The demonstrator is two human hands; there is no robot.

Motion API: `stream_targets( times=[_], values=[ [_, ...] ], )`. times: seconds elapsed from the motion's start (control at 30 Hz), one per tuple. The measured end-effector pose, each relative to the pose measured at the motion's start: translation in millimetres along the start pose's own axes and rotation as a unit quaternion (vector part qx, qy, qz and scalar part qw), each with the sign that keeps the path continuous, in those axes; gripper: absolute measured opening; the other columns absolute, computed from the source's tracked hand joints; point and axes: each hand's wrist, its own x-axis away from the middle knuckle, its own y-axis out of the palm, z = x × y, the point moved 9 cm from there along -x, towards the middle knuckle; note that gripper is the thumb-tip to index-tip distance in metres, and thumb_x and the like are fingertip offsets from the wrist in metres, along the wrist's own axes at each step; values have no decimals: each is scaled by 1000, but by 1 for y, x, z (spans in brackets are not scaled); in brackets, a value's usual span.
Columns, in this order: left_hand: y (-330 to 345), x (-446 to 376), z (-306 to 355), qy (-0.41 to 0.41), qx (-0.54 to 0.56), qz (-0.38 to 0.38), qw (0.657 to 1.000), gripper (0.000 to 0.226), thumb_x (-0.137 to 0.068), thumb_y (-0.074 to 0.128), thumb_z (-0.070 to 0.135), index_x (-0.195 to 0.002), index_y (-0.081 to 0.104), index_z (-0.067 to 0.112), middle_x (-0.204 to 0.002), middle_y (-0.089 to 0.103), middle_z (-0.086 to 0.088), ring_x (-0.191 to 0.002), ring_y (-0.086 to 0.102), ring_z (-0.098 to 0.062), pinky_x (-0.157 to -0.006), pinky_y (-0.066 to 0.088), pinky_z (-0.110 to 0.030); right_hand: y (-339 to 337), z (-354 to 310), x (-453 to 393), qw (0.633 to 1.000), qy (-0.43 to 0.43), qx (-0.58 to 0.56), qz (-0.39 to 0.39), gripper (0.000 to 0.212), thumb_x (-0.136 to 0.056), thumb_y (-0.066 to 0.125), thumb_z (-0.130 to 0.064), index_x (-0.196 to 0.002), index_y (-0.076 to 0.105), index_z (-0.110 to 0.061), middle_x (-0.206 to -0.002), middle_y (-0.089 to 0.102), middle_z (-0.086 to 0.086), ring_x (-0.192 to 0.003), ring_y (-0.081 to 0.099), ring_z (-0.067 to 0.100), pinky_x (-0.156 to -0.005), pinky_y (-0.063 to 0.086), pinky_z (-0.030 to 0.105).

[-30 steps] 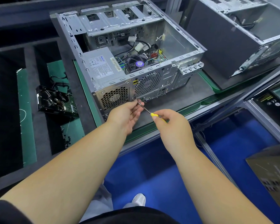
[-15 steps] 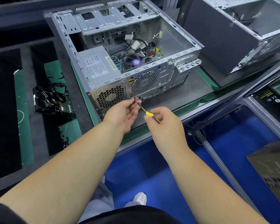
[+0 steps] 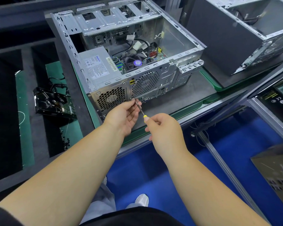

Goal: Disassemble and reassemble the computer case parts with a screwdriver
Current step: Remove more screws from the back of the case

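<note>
The open computer case (image 3: pixel 129 62) lies on its side on the table (image 3: pixel 194 95), rear panel facing the person, and the screwdriver (image 3: pixel 140 108) tip is up against the lower rear edge, right beside the power supply's honeycomb vent (image 3: pixel 112 99). The right hand (image 3: pixel 163 128) has its fingers wrapped around the yellow handle, and the left hand (image 3: pixel 124 115) pinches the shaft near the tip to steer it. I can't actually make out the screw head, it's hidden behind the fingertips, so I can't say whether it's going in or coming out. For this step I'd say: keep the shaft dead in line with the screw, push in firmly before turning so the bit doesn't cam out, and let the left fingers only guide, not squeeze. Being ready to catch the screw would be smart too, since the table edge is just below. Counting stuff: one screwdriver, two hands on it, one case being worked on, a second case (image 3: pixel 235 30) off to the right, one power supply (image 3: pixel 96 66), one CPU fan (image 3: pixel 136 61), and one loose black drive or card (image 3: pixel 52 101) sitting on the left.
</note>
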Motion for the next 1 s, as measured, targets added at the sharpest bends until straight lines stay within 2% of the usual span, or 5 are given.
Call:
stream_targets(
  times=[0.2, 0.6, 0.73, 0.9, 1.0],
  values=[
    [1, -2, -1, -6, 12, -1, 1000, 16, -95, 60, 17, -86, 72, 11, -76, 75, 0, -62, 68, -4, -50, 51, -14, 17, 10, -2, 992, 69, -97, -50, 23, -101, 50, -31, -86, 65, -25, -65, 69, -14, -42, 54, 1, -56, 50, 33],
    [-2, -4, 1, 20, 7, 23, 1000, 11, -92, 65, 18, -85, 71, 12, -71, 74, 2, -55, 65, -1, -48, 49, -11, 8, 5, -16, 998, 29, -18, -55, 18, -102, 44, -35, -92, 58, -32, -70, 71, -17, -55, 60, 9, -59, 48, 31],
    [-2, -4, 0, 30, 10, 24, 999, 10, -91, 66, 17, -85, 71, 12, -73, 75, 2, -57, 66, -1, -50, 49, -11, -1, 9, -20, 1000, 9, 4, -16, 24, -88, 67, -46, -88, 52, -28, -81, 66, -5, -71, 66, 21, -63, 51, 33],
    [-2, -3, 0, 33, 24, 10, 999, 14, -95, 59, 18, -92, 71, 10, -81, 76, -1, -66, 69, -4, -55, 52, -14, 1, 14, -16, 1000, 15, -26, -3, 26, -86, 72, -42, -84, 55, -22, -69, 64, -4, -50, 63, 3, -48, 51, 24],
    [-2, -2, -1, 19, 29, 1, 999, 21, -97, 51, 15, -97, 71, 9, -86, 77, -3, -72, 72, -7, -56, 53, -16, 3, 16, -16, 999, 24, -40, -5, 28, -87, 68, -47, -81, 58, -21, -66, 66, -4, -50, 63, 6, -60, 59, 39]
  ],
)
